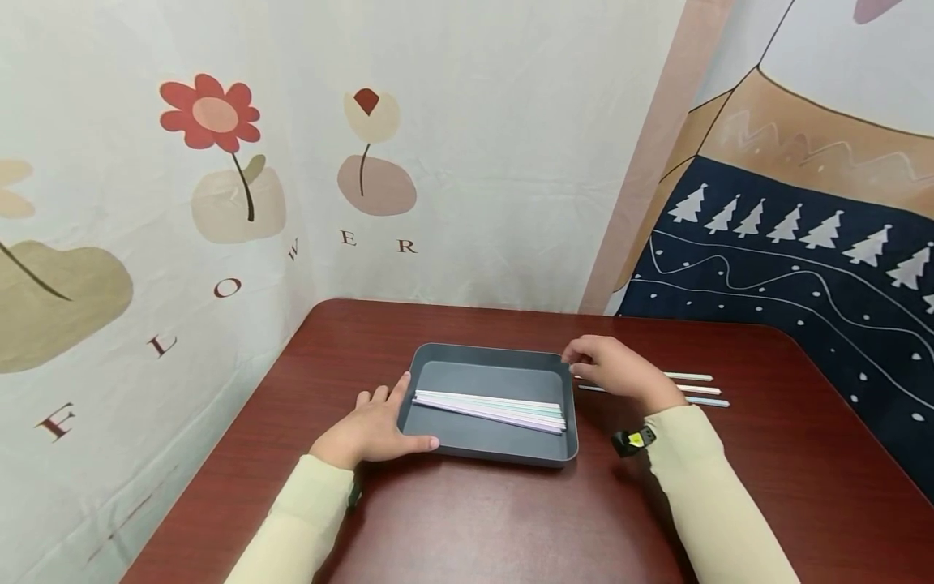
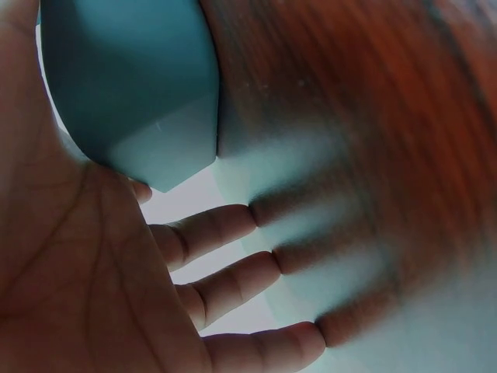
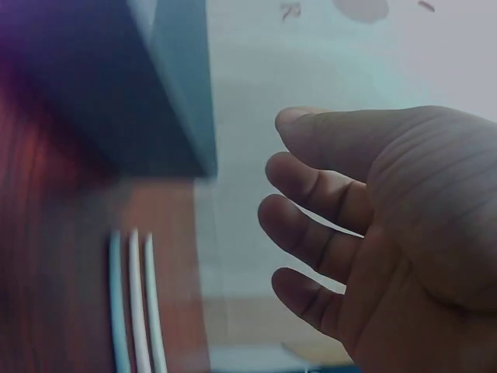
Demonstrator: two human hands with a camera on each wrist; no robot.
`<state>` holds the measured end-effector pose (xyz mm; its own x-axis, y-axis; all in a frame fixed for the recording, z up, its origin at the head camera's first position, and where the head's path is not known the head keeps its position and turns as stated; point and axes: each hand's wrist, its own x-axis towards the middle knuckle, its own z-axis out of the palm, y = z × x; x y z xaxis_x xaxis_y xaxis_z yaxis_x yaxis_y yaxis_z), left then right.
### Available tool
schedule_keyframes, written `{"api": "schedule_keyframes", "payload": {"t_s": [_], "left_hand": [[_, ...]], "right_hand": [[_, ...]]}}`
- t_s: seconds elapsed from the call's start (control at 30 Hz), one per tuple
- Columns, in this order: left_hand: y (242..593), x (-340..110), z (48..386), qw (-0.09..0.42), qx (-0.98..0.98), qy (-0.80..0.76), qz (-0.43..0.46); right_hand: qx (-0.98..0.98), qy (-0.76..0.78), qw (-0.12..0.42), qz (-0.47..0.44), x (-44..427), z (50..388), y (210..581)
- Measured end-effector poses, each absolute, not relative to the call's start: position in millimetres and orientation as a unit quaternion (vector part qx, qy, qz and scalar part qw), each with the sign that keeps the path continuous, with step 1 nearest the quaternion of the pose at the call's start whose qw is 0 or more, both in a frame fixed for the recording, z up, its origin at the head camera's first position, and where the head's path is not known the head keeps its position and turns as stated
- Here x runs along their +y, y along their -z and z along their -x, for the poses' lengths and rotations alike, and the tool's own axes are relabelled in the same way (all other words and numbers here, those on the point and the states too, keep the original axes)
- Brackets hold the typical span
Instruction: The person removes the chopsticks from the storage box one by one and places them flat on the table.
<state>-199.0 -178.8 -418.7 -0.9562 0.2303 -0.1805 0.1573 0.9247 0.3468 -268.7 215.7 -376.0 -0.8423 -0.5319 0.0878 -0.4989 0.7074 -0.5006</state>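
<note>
A dark grey rectangular tray (image 1: pixel 474 375) lies on the table, holding several thin pastel sticks (image 1: pixel 496 411) side by side. My left hand (image 1: pixel 374 430) rests at the tray's left end, its thumb by the near rim and its other fingers spread along the side. In the left wrist view those straight fingertips (image 2: pixel 299 342) touch the tabletop. Beside the tray's right rim hovers my right hand (image 1: pixel 620 371), fingers loosely bent. Nothing is between them in the right wrist view. Three loose sticks (image 3: pixel 136 303) lie on the table under and beyond this hand, which partly hides them in the head view.
The reddish-brown wooden table (image 1: pixel 503 519) ends at the back against a pale flower-printed curtain (image 1: pixel 481 162). To the right hangs a dark blue cloth (image 1: pixel 773 268) with white trees. A black device (image 1: pixel 633 440) with a yellow mark sits at my right wrist.
</note>
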Motion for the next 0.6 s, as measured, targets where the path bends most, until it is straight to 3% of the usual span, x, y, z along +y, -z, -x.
{"api": "schedule_keyframes", "payload": {"t_s": [0.6], "left_hand": [[417.5,-177.6,197.0,0.110,0.974,-0.171,-0.096]], "right_hand": [[0.893,0.292,0.103,0.327,142.6,286.4,387.2]]}}
